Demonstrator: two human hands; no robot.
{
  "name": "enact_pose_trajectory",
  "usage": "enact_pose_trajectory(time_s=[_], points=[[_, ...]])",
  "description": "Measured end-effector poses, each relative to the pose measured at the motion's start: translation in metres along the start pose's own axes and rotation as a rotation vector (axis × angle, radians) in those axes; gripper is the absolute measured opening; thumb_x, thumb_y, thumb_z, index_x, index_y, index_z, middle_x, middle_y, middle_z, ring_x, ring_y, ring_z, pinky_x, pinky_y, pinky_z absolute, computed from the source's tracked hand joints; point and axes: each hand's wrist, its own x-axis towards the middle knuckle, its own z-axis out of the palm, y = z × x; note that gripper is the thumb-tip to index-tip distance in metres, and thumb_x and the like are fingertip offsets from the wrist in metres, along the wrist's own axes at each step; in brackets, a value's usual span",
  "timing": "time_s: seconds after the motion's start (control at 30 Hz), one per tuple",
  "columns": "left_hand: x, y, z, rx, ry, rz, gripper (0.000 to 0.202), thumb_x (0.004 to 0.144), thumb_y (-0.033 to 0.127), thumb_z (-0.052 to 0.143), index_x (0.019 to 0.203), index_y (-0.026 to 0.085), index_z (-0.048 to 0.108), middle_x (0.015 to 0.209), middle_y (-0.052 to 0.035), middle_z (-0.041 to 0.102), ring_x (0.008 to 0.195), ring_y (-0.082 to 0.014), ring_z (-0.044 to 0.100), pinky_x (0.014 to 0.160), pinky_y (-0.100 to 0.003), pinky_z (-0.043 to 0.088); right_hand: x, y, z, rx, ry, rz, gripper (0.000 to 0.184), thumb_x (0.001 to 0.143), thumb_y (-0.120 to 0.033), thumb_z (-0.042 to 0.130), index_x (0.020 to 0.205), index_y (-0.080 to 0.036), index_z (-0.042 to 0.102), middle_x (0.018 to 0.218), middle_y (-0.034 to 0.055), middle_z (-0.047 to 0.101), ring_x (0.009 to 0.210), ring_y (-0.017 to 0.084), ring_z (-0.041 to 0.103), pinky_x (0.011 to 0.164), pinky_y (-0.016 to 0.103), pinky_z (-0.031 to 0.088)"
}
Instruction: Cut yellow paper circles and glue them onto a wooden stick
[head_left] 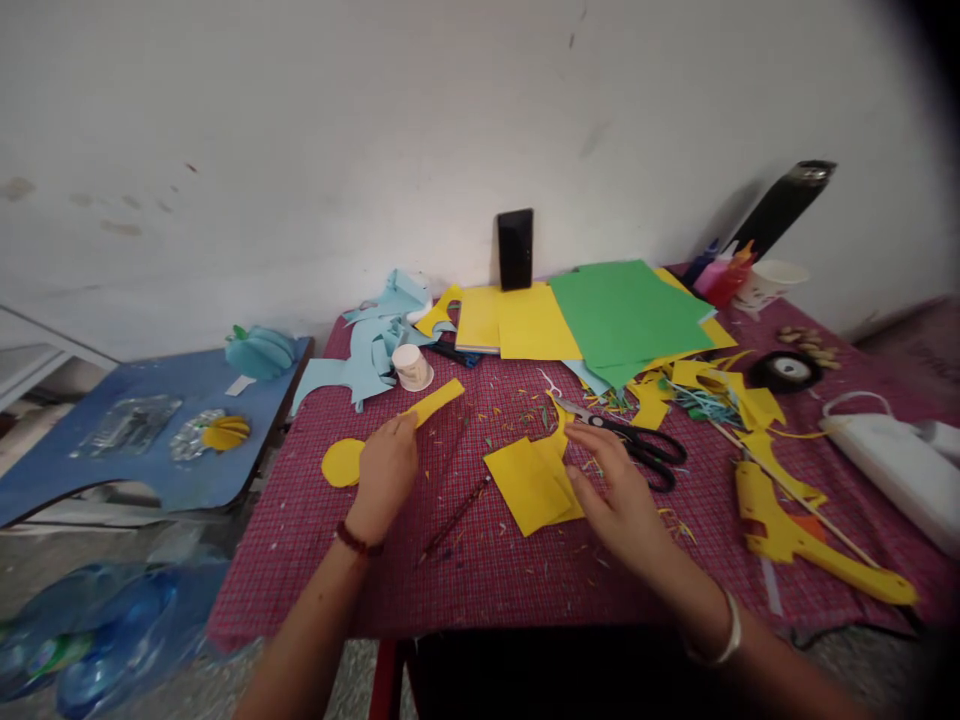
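Note:
My left hand [386,470] is closed on a long yellow paper strip [439,400], and a yellow paper circle [343,463] lies just left of that hand on the red checked tablecloth [480,560]. My right hand [611,485] rests with fingers spread on the edge of a folded yellow paper piece [529,482]. Black-handled scissors [637,440] lie just beyond the right hand. A thin pencil or brush [454,520] lies between my hands.
Yellow sheets [517,320] and green sheets [626,310] lie at the back beside a propped black phone [515,248]. Light blue scraps [367,350], a small cup [411,367], a yellow glue gun [787,530], tape [786,370] and a white bag [892,460] crowd the table. A blue board [150,420] sits left.

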Motion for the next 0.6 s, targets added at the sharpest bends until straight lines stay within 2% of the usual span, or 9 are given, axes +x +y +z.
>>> enact_pose_trajectory(time_s=[0.07,0.13,0.17,0.23,0.3,0.37,0.5,0.53,0.6], points=[[-0.016,0.008,-0.014,-0.023,0.136,0.123,0.040,0.090,0.009,0.035,0.126,0.010,0.052,0.121,-0.0166,0.064,0.112,-0.0244,0.059,0.097,-0.039,0.044,-0.002,-0.010,0.001,0.233,-0.119,0.126,0.031,0.087,-0.036,0.057,0.116,-0.024,0.061,0.122,0.0109,0.060,0.117,0.028,0.054,0.104,0.049,0.036],[-0.036,0.019,-0.028,-0.067,0.307,0.337,0.044,0.088,0.007,0.038,0.130,0.013,0.049,0.126,-0.0153,0.062,0.120,-0.0237,0.055,0.105,-0.040,0.038,-0.003,-0.019,0.005,0.567,-0.264,0.323,0.039,0.089,-0.047,0.051,0.119,-0.023,0.059,0.117,0.0113,0.064,0.107,0.027,0.061,0.094,0.046,0.045],[-0.045,0.024,-0.034,-0.094,0.350,0.442,0.047,0.088,0.007,0.039,0.134,0.014,0.047,0.129,-0.0141,0.061,0.124,-0.0230,0.052,0.108,-0.041,0.035,-0.003,-0.022,0.008,0.719,-0.324,0.410,0.044,0.088,-0.052,0.050,0.121,-0.022,0.058,0.115,0.0114,0.066,0.104,0.027,0.063,0.090,0.045,0.048],[-0.059,0.030,-0.044,-0.137,0.358,0.597,0.049,0.089,0.008,0.039,0.136,0.017,0.045,0.132,-0.0125,0.059,0.128,-0.0220,0.049,0.112,-0.042,0.030,-0.004,-0.026,0.015,0.921,-0.392,0.538,0.047,0.085,-0.052,0.055,0.118,-0.019,0.061,0.110,0.0109,0.069,0.102,0.027,0.064,0.087,0.042,0.050],[-0.067,0.036,-0.049,-0.174,0.322,0.695,0.047,0.090,0.009,0.039,0.135,0.019,0.047,0.132,-0.0110,0.059,0.130,-0.0210,0.047,0.114,-0.043,0.027,-0.005,-0.027,0.022,1.007,-0.390,0.626,0.038,0.083,-0.042,0.061,0.111,-0.017,0.064,0.105,0.0091,0.072,0.101,0.026,0.065,0.088,0.039,0.050],[-0.071,0.044,-0.048,-0.185,0.297,0.677,0.044,0.090,0.011,0.041,0.132,0.021,0.050,0.131,-0.0101,0.060,0.131,-0.0218,0.046,0.115,-0.046,0.022,-0.007,-0.026,0.028,1.047,-0.354,0.685,0.031,0.082,-0.035,0.063,0.106,-0.016,0.066,0.101,0.0077,0.073,0.100,0.025,0.066,0.088,0.037,0.050],[-0.085,0.080,-0.041,-0.213,0.292,0.408,0.040,0.086,0.015,0.052,0.126,0.020,0.055,0.133,-0.0130,0.058,0.131,-0.0286,0.045,0.115,-0.055,0.016,-0.002,-0.017,0.034,1.062,-0.248,0.689,0.032,0.080,-0.039,0.065,0.103,-0.017,0.066,0.102,0.0076,0.074,0.102,0.025,0.066,0.088,0.037,0.052],[-0.091,0.090,-0.039,-0.280,0.301,0.417,0.039,0.086,0.015,0.053,0.124,0.020,0.056,0.130,-0.0130,0.060,0.129,-0.0285,0.047,0.114,-0.055,0.018,0.000,-0.014,0.035,1.052,-0.219,0.684,0.033,0.079,-0.041,0.066,0.102,-0.017,0.066,0.102,0.0079,0.074,0.103,0.025,0.066,0.088,0.037,0.052],[-0.105,0.107,-0.035,-0.494,0.329,0.613,0.043,0.085,0.011,0.049,0.126,0.022,0.054,0.116,-0.0081,0.069,0.122,-0.0232,0.054,0.111,-0.049,0.032,0.006,-0.006,0.035,1.032,-0.149,0.684,0.034,0.077,-0.042,0.068,0.099,-0.017,0.065,0.101,0.0084,0.074,0.102,0.025,0.066,0.087,0.038,0.052]])
